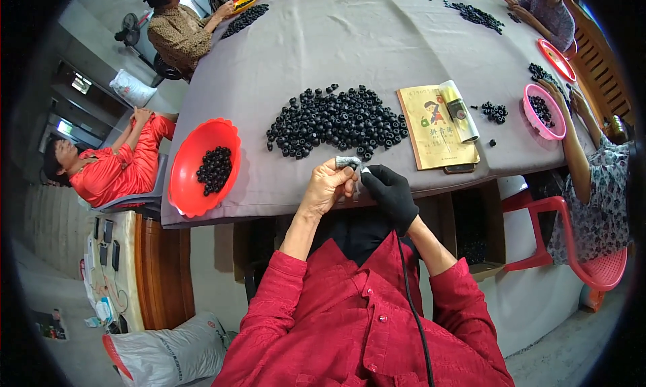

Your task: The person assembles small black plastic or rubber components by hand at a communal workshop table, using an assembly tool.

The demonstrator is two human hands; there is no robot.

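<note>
My left hand [328, 188] is bare except for a greyish-white wrap on one fingertip, and its fingers are curled closed. Close against it, my right hand [391, 197] wears a black glove, fingers pinched together. Between the fingertips a small pale glint shows; what either hand grips is too small to make out. Both hands are just over the near table edge. Beyond them lies a wide pile of small black ring-like parts [343, 118] on the grey tablecloth. To the left, a red scalloped plastic basin [180, 172] holds more of these black parts.
A yellow booklet [420, 145] lies right of the pile, a clear-and-white roll [460, 114] on it and a phone [460, 168] at its lower edge. A pink basket [530, 114] is further right. Other people sit around. Below the table stands a cardboard box [494, 232].
</note>
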